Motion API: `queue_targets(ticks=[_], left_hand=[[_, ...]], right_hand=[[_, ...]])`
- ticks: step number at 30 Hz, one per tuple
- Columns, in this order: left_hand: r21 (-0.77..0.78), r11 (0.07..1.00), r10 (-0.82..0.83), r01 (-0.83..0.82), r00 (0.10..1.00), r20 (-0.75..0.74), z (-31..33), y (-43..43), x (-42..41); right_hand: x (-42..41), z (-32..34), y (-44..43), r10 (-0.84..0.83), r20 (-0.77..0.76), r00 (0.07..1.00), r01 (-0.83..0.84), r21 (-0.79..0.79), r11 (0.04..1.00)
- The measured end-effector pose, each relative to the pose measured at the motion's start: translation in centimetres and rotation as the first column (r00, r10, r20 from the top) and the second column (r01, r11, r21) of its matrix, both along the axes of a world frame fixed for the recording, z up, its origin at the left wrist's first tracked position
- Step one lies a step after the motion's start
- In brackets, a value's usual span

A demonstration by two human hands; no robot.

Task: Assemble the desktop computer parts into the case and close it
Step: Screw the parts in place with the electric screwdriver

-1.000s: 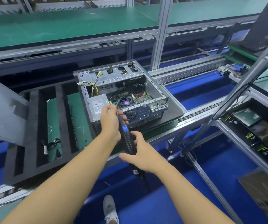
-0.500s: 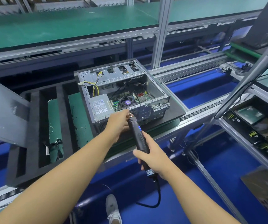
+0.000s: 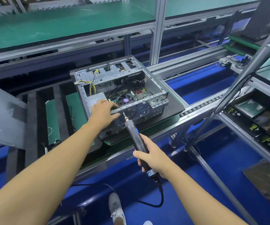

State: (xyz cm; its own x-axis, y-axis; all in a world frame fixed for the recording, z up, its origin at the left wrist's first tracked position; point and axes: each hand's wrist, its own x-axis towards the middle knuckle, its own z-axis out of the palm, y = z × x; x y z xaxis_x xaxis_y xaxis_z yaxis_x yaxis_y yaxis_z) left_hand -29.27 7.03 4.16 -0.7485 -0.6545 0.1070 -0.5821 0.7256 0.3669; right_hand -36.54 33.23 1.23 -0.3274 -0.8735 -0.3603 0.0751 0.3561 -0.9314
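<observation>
An open grey computer case [image 3: 153,82] lies on its side on a black foam tray [image 3: 32,111]. Inside it I see a motherboard with a fan [image 3: 125,100], a power supply [image 3: 95,99] and yellow cables [image 3: 92,83]. My left hand [image 3: 102,112] rests on the case's near top rim by the power supply, thumb along the rail. My right hand [image 3: 150,157] grips a black electric screwdriver [image 3: 135,135]; its bit touches the rear panel just under the rim, beside my left thumb. A grey side panel [image 3: 2,114] leans at the far left.
The tray sits on a conveyor line with aluminium rails [image 3: 201,109]. A slanted metal pole [image 3: 248,72] crosses on the right above boxed parts [image 3: 253,114]. Green bench shelves [image 3: 66,20] run behind. The screwdriver's cord [image 3: 161,197] hangs down by my shoe [image 3: 116,208].
My left hand let go of the screwdriver tip and moved forward onto the case rim. My right hand carried the screwdriver up and forward until its bit met the rear panel.
</observation>
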Motion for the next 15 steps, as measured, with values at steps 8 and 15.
queue_targets(ticks=[8,15], left_hand=[[0.109,0.994,0.013,-0.011,1.0,-0.012,0.7,0.1,-0.2],[0.161,0.987,0.028,-0.021,0.999,-0.04,1.4,0.1,-0.3]], right_hand=[[0.2,-0.5,0.3,0.011,-0.012,1.0,-0.011,0.001,1.0],[0.3,-0.5,0.0,0.019,-0.01,1.0,-0.019,-0.009,1.0]])
